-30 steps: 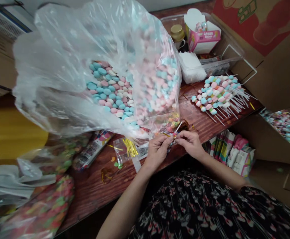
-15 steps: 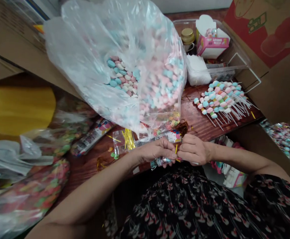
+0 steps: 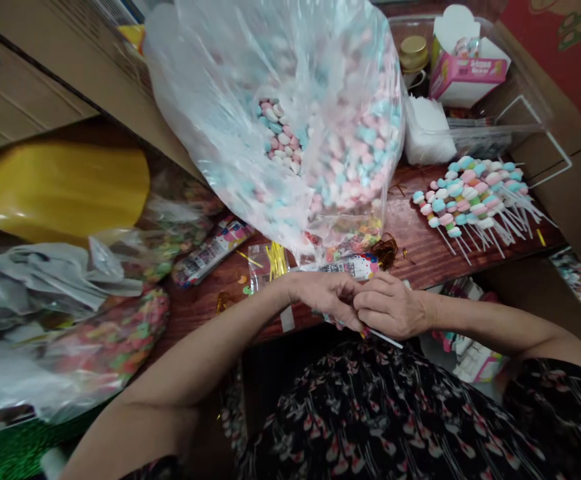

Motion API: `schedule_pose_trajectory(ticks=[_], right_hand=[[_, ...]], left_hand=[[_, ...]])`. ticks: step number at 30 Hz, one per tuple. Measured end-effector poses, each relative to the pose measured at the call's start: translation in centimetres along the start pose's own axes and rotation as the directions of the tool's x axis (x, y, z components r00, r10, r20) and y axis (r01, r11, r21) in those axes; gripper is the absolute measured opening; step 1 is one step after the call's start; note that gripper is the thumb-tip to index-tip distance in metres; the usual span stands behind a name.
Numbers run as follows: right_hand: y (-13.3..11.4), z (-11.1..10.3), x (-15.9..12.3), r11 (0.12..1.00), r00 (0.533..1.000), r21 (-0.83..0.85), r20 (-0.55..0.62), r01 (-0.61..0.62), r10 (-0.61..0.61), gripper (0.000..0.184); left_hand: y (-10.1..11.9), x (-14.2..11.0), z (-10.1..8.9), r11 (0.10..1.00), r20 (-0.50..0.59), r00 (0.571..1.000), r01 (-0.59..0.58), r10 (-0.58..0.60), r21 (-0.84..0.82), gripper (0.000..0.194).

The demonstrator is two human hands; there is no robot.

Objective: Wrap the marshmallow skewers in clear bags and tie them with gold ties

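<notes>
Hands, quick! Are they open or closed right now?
Left hand: closed, whatever it holds is hidden.
Right hand: closed, a white stick pokes out below it.

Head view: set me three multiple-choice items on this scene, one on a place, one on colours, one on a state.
1. Where do the candy sticks lie?
A. On the wooden table, right of the clear plastic bag
B. Inside a cardboard box
C. In the left hand

2. Which colours fill that bag?
A. Black and red
B. Pink, blue and white
C. Solid green

3. How is the pink carton at the top?
A. Taped shut
B. Flaps open
C. Crushed flat

1: A, the sticks fan out on the tabletop.
2: B, pastel candies show through the plastic.
3: B, white flaps stand up.
</notes>
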State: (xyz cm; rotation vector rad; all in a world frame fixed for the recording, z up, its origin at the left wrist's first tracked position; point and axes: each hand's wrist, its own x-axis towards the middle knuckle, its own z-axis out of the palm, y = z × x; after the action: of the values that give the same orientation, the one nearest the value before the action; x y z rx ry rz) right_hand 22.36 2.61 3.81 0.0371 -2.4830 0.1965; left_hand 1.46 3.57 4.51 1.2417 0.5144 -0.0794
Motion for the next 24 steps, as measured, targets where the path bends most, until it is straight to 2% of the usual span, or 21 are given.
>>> schedule_pose_trajectory(ticks=[2,3,5,6,7,8,9,10,11,12,13,14,15,16,18,19,20,21,22,23,24], right_hand=[[-0.4,-0.1,0.3,0.998,0.996,-0.05,0.085,-0.029,0.033,0.019],[-0.5,-0.1,0.4,0.995,0.989,-0.084,0.134,-0.048,0.059,0.019],[-0.3,-0.2,0.4,0.982,0.968,-0.149,0.205,-0.118,0.147,0.017],[-0.1,-0.2,0.4,0.97,0.952,-0.169,0.223,-0.175,0.211,0.014],[0.3,-0.2,0.3,0.953,0.931,-0.167,0.227,-0.252,0.286,0.011],[0.7,-0.4,0.3,0.926,0.901,-0.139,0.218,-0.351,0.375,0.01],[1.2,-0.6,0.4,0.881,0.859,-0.078,0.197,-0.467,0.473,0.009],[1.5,-0.9,0.5,0.814,0.805,0.021,0.165,-0.581,0.57,0.01],[1.7,-1.3,0.8,0.723,0.739,0.149,0.128,-0.674,0.662,0.011],[1.8,-1.8,1.1,0.615,0.664,0.295,0.103,-0.731,0.74,0.014],[1.6,-2.1,1.4,0.497,0.59,0.439,0.101,-0.749,0.801,0.016],[1.3,-2.3,1.7,0.383,0.535,0.564,0.127,-0.732,0.835,0.017],[1.0,-2.3,1.9,0.282,0.504,0.66,0.171,-0.697,0.846,0.018],[0.6,-2.1,2.0,0.198,0.493,0.722,0.222,-0.663,0.842,0.019],[0.2,-1.4,1.9,0.112,0.485,0.771,0.274,-0.627,0.83,0.02],[0.2,-1.0,1.7,0.125,0.474,0.766,0.252,-0.63,0.844,0.02],[0.3,-0.6,1.5,0.178,0.462,0.742,0.194,-0.646,0.865,0.02],[0.5,-0.3,1.3,0.263,0.463,0.701,0.108,-0.663,0.88,0.019],[0.6,-0.2,1.2,0.361,0.483,0.647,0.014,-0.672,0.875,0.018],[0.7,-0.2,1.2,0.451,0.516,0.594,-0.07,-0.666,0.854,0.017],[0.7,-0.2,1.3,0.515,0.547,0.56,-0.127,-0.649,0.828,0.016]], left_hand=[[1.0,-1.3,-1.0,0.967,-0.022,1.0,0.022,-0.017,0.253,0.032],[1.8,-2.1,-1.2,0.923,-0.059,0.998,0.05,-0.029,0.382,0.033],[3.6,-3.5,-0.4,0.786,-0.232,0.973,0.127,0.021,0.605,0.031],[4.5,-4.0,0.6,0.691,-0.351,0.93,0.179,0.114,0.7,0.029],[5.2,-4.3,2.0,0.583,-0.458,0.852,0.244,0.252,0.775,0.026],[5.6,-4.3,3.5,0.482,-0.517,0.766,0.313,0.381,0.818,0.024],[5.7,-4.0,5.0,0.407,-0.511,0.722,0.338,0.467,0.849,0.023],[5.5,-3.6,6.2,0.361,-0.437,0.746,0.278,0.502,0.89,0.023],[4.9,-3.0,7.0,0.357,-0.359,0.79,0.191,0.498,0.915,0.024],[4.0,-2.2,7.3,0.398,-0.319,0.814,0.119,0.485,0.909,0.026],[3.1,-1.5,7.1,0.483,-0.36,0.796,0.099,0.486,0.87,0.027],[2.1,-0.8,6.4,0.586,-0.458,0.731,0.098,0.506,0.804,0.027],[1.2,-0.3,5.5,0.686,-0.576,0.618,0.079,0.535,0.723,0.03],[0.6,0.2,4.6,0.755,-0.647,0.523,0.009,0.556,0.656,0.032],[-0.1,0.7,3.2,0.782,-0.701,0.375,-0.121,0.606,0.611,0.028],[-0.2,0.9,2.9,0.771,-0.707,0.321,-0.157,0.63,0.617,0.024],[-0.2,1.0,2.9,0.764,-0.716,0.269,-0.181,0.644,0.619,0.03],[-0.1,1.2,3.1,0.77,-0.736,0.227,-0.213,0.637,0.601,0.043],[-0.1,1.4,3.5,0.792,-0.765,0.221,-0.268,0.605,0.549,0.058],[-0.2,1.6,4.0,0.819,-0.793,0.255,-0.344,0.553,0.46,0.068],[-0.2,1.7,4.5,0.838,-0.81,0.317,-0.423,0.493,0.344,0.072]])
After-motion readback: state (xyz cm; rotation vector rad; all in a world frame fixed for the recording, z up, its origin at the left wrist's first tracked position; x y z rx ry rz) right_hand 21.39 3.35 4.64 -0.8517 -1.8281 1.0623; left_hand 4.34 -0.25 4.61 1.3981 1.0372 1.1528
